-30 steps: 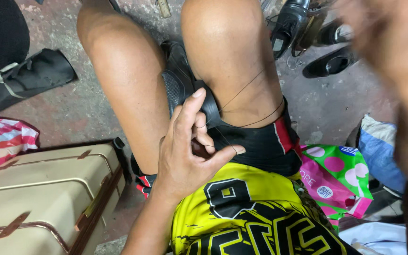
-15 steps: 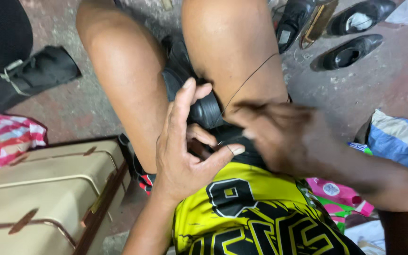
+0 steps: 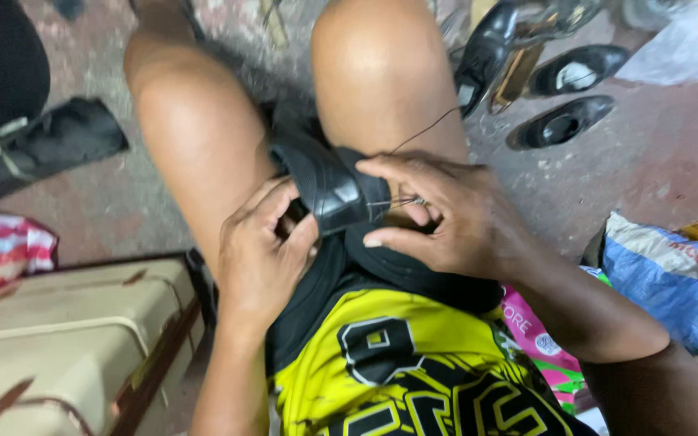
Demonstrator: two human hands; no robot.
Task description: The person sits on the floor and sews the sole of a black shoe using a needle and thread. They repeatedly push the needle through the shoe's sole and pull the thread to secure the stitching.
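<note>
Between our knees the black shoe (image 3: 329, 182) rests on our lap, our left hand (image 3: 260, 258) curled around its near side and our right hand (image 3: 446, 214) pinching thread (image 3: 422, 133) at its right edge, so stitching looks underway, not finished.

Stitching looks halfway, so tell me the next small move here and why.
Probably pull the thread taut with the right hand: its fingers pinch at the black shoe edge, thread trails loosely upward, and the left hand steadies the shoe between the knees.
</note>
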